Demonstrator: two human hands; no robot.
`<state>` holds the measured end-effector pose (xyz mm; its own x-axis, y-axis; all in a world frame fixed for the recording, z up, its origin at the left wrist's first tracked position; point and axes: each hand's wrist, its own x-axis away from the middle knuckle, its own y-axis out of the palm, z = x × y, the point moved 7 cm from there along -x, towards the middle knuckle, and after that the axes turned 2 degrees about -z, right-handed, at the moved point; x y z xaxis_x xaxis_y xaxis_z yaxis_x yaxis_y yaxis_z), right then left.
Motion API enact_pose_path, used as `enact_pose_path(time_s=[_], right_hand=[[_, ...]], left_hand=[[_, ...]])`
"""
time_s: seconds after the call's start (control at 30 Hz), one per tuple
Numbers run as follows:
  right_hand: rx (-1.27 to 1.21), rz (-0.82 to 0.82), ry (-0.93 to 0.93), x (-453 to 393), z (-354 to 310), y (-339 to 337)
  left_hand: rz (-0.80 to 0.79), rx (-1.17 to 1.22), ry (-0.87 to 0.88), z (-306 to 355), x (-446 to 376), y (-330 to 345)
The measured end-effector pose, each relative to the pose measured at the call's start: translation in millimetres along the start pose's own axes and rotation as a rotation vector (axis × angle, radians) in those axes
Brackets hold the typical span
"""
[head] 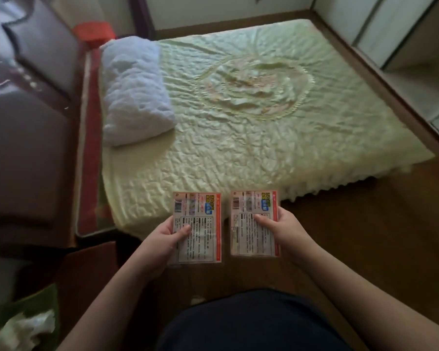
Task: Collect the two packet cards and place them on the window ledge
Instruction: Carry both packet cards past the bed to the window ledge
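— What do we see, biggest first?
— One bed [251, 110] under a pale green cover, with one white pillow [134, 89] at its head end.
— And nearer us than the bed's foot?
— Two packet cards, printed backs up. Our left hand [162, 239] grips the left packet card [197, 228]; our right hand [281, 229] grips the right packet card [255, 222], side by side, just apart.

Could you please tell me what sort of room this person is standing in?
Most likely a bedroom: a bed with a pale green quilted cover, a white pillow at its head, and a padded dark headboard beside it.
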<state>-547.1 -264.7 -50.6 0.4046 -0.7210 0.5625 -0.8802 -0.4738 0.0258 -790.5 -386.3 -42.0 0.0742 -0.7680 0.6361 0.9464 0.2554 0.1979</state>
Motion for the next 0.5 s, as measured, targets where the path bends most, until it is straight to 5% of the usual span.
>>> enact_pose_path(time_s=[0.5], right_hand=[[-0.421,0.441,0.048,91.3,62.6,-266.2]], left_hand=[[-0.331,-0.38,-0.113,23.2,-100.6,285.0]])
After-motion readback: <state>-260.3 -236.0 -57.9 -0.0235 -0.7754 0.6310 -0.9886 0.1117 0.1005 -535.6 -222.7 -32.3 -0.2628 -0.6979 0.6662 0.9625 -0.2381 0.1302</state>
